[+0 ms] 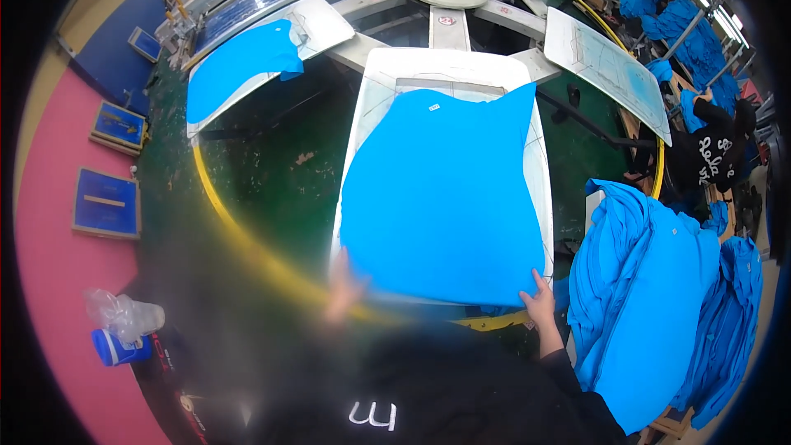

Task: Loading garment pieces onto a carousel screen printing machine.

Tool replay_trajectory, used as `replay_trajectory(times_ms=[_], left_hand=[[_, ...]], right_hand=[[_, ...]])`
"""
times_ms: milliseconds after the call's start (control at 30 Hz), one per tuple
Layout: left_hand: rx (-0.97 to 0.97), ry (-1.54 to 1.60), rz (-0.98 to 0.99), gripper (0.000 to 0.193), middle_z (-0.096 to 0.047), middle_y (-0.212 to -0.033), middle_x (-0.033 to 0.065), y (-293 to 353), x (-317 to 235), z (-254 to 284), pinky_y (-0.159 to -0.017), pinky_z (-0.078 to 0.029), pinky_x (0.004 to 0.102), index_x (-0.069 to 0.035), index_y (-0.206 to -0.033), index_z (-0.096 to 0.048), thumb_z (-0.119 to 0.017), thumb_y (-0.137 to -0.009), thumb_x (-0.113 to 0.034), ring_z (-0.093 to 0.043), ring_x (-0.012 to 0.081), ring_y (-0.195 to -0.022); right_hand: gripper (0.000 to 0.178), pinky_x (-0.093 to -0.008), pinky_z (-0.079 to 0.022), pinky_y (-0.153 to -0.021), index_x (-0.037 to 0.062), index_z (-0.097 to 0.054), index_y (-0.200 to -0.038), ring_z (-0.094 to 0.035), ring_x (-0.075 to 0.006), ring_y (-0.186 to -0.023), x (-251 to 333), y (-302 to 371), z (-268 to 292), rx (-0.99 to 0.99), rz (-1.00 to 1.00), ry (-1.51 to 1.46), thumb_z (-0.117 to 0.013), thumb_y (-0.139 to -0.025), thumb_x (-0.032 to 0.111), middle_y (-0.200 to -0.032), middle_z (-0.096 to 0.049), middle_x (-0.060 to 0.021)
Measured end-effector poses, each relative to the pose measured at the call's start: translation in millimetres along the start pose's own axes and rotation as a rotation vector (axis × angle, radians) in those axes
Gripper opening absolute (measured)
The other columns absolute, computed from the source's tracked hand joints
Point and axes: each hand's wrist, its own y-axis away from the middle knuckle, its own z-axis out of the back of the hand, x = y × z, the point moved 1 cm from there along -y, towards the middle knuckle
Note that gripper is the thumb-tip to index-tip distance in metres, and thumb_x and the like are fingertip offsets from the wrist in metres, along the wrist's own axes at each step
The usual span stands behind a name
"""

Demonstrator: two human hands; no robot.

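Observation:
A bright blue fabric piece (pixel 437 198), cut like a garment panel, lies over the white printing platen (pixel 540 189) in front of me. Its top edge dips in the middle, and a small white label sits near it. At the lower right corner of the fabric is my right hand (pixel 540 306), thumb and forefinger spread apart against the edge. My left hand (pixel 344 290) is beside the lower left corner; haze blurs it, but a finger and the thumb appear apart. Whether that hand touches the fabric is unclear.
Blue fabric pieces (pixel 643 280) hang in a thick stack at my right. Another blue piece (pixel 239 74) covers a platen at far left; a stained platen (pixel 610 70) stands at far right. A yellow ring (pixel 239 239) curves below. A person (pixel 713 144) works at the right.

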Motion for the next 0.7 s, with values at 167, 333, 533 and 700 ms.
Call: replay_trajectory(times_ms=[167,333,533,700], left_hand=[[-0.062,-0.039,-0.108,0.095,-0.020,-0.146,0.0147,-0.6,0.3,-3.8,-0.052,-0.054,0.0256,-0.001,-0.143,-0.010,-0.069,-0.068,0.009,-0.061,0.0202,-0.085],[-0.020,0.001,-0.017,0.095,-0.021,-0.146,0.0148,2.0,-3.2,2.2,-0.053,-0.055,0.0257,0.000,-0.142,-0.010,-0.069,-0.068,0.010,-0.059,0.0218,-0.093],[-0.093,-0.159,-0.027,0.090,-0.023,-0.144,0.0147,6.4,-17.8,0.0,-0.059,-0.052,0.0239,-0.001,-0.142,-0.018,-0.071,-0.069,0.001,-0.058,0.0190,-0.087],[-0.215,0.118,0.035,0.068,-0.037,-0.124,0.0124,29.3,-22.7,-20.6,-0.062,-0.050,0.0231,-0.007,-0.129,-0.044,-0.073,-0.068,-0.002,-0.056,0.0150,-0.085]], right_hand=[[0.070,-0.0283,-0.039,-0.094,0.0009,-0.041,-0.133,-0.048,-0.0230,-0.115,-25.4,-5.9,-1.2,-0.027,0.072,-0.053,-0.068,-0.069,-0.007,-0.127,-0.046,-0.0160],[0.071,-0.0318,-0.037,-0.098,-0.0002,-0.040,-0.133,-0.043,-0.0257,-0.120,-35.1,-7.7,-7.6,0.006,0.115,-0.102,-0.067,-0.069,-0.010,-0.130,-0.043,-0.0167],[0.059,-0.0230,-0.043,-0.057,0.0024,-0.051,-0.125,-0.048,-0.0110,-0.063,-39.2,-5.7,-17.1,-0.150,0.178,0.017,-0.068,-0.069,-0.001,-0.117,-0.053,-0.0106],[0.042,-0.0206,-0.041,-0.057,0.0018,-0.057,-0.116,-0.049,-0.0084,-0.070,-78.5,-7.9,-42.2,-0.095,0.195,-0.006,-0.066,-0.075,-0.003,-0.108,-0.050,-0.0072]])
